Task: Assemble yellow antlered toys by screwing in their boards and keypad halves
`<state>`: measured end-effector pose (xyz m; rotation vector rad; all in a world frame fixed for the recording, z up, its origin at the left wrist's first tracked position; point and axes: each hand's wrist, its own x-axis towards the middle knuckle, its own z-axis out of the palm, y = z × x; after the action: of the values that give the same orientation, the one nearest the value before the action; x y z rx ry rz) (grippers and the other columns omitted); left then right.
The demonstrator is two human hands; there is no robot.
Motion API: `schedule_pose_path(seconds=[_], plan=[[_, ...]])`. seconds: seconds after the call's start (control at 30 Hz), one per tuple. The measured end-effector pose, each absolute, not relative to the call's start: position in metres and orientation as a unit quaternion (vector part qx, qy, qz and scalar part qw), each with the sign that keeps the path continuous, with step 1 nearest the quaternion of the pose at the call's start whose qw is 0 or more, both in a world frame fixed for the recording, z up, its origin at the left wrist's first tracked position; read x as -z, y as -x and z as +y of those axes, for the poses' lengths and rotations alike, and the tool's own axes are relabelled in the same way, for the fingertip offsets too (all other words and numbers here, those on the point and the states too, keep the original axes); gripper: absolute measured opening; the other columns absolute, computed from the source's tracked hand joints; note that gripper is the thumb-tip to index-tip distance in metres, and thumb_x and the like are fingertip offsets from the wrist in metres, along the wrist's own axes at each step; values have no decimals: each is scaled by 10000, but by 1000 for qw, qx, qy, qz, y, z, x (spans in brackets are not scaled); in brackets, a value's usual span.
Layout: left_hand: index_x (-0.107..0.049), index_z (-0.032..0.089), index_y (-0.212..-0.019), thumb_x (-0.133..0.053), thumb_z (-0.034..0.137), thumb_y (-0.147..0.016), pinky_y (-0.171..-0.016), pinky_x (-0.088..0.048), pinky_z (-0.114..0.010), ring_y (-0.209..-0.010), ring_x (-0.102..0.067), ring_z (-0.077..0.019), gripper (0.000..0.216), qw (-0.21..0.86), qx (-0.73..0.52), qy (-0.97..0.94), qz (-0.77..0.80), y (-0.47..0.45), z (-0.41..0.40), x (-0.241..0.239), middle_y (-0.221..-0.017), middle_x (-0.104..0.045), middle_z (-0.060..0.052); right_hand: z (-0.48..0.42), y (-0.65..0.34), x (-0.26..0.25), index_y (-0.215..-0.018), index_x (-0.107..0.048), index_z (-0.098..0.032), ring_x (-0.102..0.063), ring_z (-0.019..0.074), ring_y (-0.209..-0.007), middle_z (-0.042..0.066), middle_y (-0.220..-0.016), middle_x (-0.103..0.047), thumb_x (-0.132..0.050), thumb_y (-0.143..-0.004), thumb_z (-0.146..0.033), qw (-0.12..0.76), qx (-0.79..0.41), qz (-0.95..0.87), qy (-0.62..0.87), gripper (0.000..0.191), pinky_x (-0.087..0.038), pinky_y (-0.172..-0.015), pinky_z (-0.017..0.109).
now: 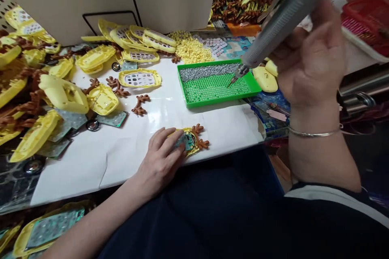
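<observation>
My left hand [159, 164] lies over a small yellow plastic toy shell [192, 153] at the table's front edge, its fingers bent down onto it. A green circuit board [190, 139] shows inside the shell, and brown antlers [203, 142] stick out to the right. Much of the shell is hidden under my fingers. My right hand [316, 52] is raised at the right, fingers curled round a grey electric screwdriver [279, 22]. The screwdriver slants down to the left. Its bit appears over a green tray [221, 101] of small silver screws [206, 72].
Yellow shells [62, 93], loose antlers [140, 104], circuit boards [112, 118] and round speakers [92, 125] crowd the left. Behind the tray lie small yellow parts [194, 50]. A yellow piece [265, 79] sits at its right end. A red basket [366, 20] stands far right.
</observation>
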<state>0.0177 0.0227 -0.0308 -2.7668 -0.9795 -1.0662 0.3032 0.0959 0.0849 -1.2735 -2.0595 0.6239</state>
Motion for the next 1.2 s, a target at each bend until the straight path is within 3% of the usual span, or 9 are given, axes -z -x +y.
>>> schedule_pose_path(seconds=[0.1,0.17,0.23,0.37,0.5,0.67,0.8,0.97,1.2], plan=[[-605,135,-966,-552,92,-879,-922,-523,-432,-1070,-601,-247,110,-37,322,900,-290,-18,24,31,-1098,-688,-140,113,-293,-82,-1158,-471,-298,-591,200,-921,57,-1121,-584,-519,-837,-514,545,-227,-666,457,390,-472,-630,311],[-613,127,-979,-527,76,-885,-894,-550,-396,-1052,-618,-232,137,-66,319,902,-283,-17,25,29,-1086,-698,-142,124,-280,-81,-1086,-455,-275,-585,187,-878,43,-1110,-578,-648,-707,-507,568,-260,-663,413,485,-499,-687,316],[-621,133,-989,-523,71,-883,-878,-565,-389,-1060,-620,-233,157,-80,327,897,-287,-17,25,28,-1086,-702,-141,133,-266,-81,-1067,-409,-269,-589,193,-933,31,-1061,-576,-648,-658,-502,565,-308,-674,363,528,-510,-773,324],[-626,115,-1000,-536,72,-876,-891,-570,-399,-1090,-610,-247,159,-87,339,893,-283,-17,26,30,-1074,-705,-155,140,-243,-82,-1093,-275,-276,-568,198,-1068,24,-1036,-537,-592,-698,-387,531,-366,-706,291,518,-486,-869,352],[-623,99,-981,-542,65,-872,-902,-571,-401,-1100,-603,-257,140,-86,333,896,-281,-16,26,32,-1081,-703,-162,144,-229,-81,-1024,-311,-249,-560,159,-811,37,-984,-482,-474,-718,-331,502,-322,-734,326,356,-495,-752,320],[-624,116,-974,-514,86,-896,-882,-582,-398,-1075,-617,-254,138,-78,327,897,-289,-16,26,31,-1079,-712,-139,168,-213,-61,-1135,-367,-217,-483,123,-577,1,-774,-427,-426,-848,-372,552,-270,-686,390,331,-454,-580,286],[-634,107,-973,-527,84,-887,-914,-571,-403,-1093,-612,-256,140,-84,319,898,-292,-15,25,31,-1101,-706,-145,187,-209,-42,-1160,-391,-239,-528,127,-600,2,-777,-524,-383,-934,-427,535,-189,-672,476,294,-465,-565,284],[-633,75,-990,-520,69,-882,-926,-562,-411,-1103,-594,-275,156,-88,315,902,-281,-13,25,32,-1121,-695,-157,190,-212,-35,-1336,-333,-284,-635,187,-738,54,-958,-627,-253,-972,-417,425,-139,-688,571,395,-518,-642,316],[-631,74,-986,-528,71,-887,-924,-563,-408,-1099,-586,-272,143,-89,315,901,-286,-14,25,32,-1121,-696,-143,196,-211,-25,-1323,-399,-245,-615,182,-659,56,-833,-604,-218,-978,-397,463,-132,-696,532,418,-504,-616,316]])
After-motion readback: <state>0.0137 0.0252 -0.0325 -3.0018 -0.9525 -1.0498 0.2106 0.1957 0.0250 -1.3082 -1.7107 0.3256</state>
